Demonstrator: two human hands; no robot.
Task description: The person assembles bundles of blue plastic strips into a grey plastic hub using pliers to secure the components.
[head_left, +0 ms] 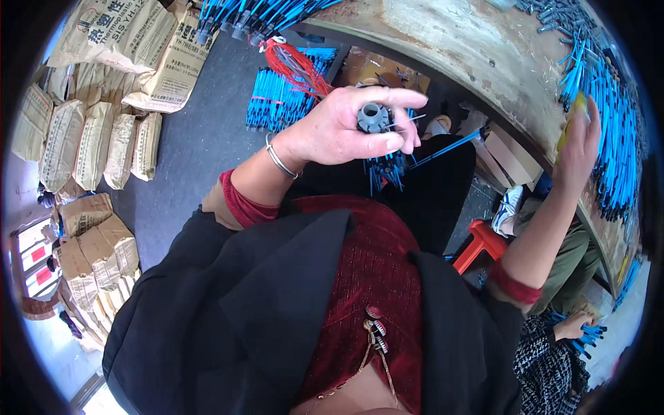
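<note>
My left hand (353,131) is closed around a dark grey ribbed plastic cylinder (373,118) with a round hole in its end. Thin metal wires (408,123) stick out between its thumb and fingers. Below the hand hang blue sticks with dark ends (384,173); whether they join the cylinder is hidden. My right hand (579,149) reaches to the workbench on the right with its fingers stretched out, slightly blurred. Something yellow (563,138) shows beside its thumb side, partly covered. A heap of blue sticks (619,131) lies just past that hand.
The wooden workbench (456,41) curves along the far right. More blue sticks (273,100) and red strands (294,66) lie ahead. Stacked paper sacks (83,142) stand on the left. A red stool (484,242) and a co-worker's hand (573,325) holding blue sticks are at right.
</note>
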